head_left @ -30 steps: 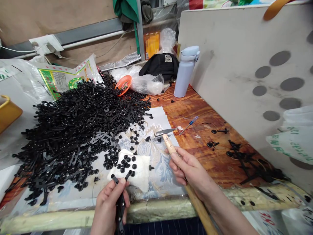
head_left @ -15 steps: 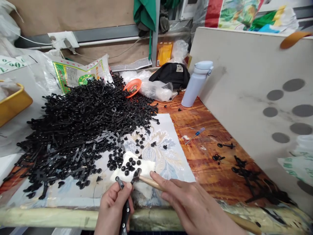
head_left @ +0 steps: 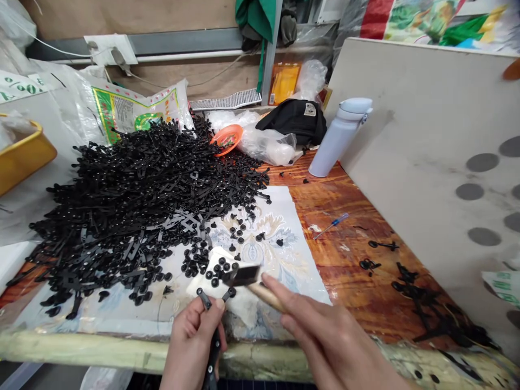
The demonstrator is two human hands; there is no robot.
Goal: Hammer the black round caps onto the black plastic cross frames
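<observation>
The blurred dark head of a wooden-handled tool (head_left: 266, 297) is hard to make out in the head view; the right hand (head_left: 329, 336) grips its handle just above a white cloth pad (head_left: 244, 309). The left hand (head_left: 190, 341) closes around a forked black plastic runner (head_left: 214, 344), its lower end cut off, just nearer than the pad. Loose black plastic studs (head_left: 215, 273) lie on the pad, beside a heaped pile of black plastic runners (head_left: 142, 189), with the orange-brown wooden desk (head_left: 349, 260) to its right.

A pale blue flask (head_left: 335, 143) is being stood just beside a scuffed white board (head_left: 410, 124), a blue-handled screwdriver (head_left: 331, 226) is being kept on the varnished wooden tabletop (head_left: 337, 260), and an orange dish (head_left: 226, 139) is being held among clear plastic bags (head_left: 268, 145) near a black bag (head_left: 293, 120)
</observation>
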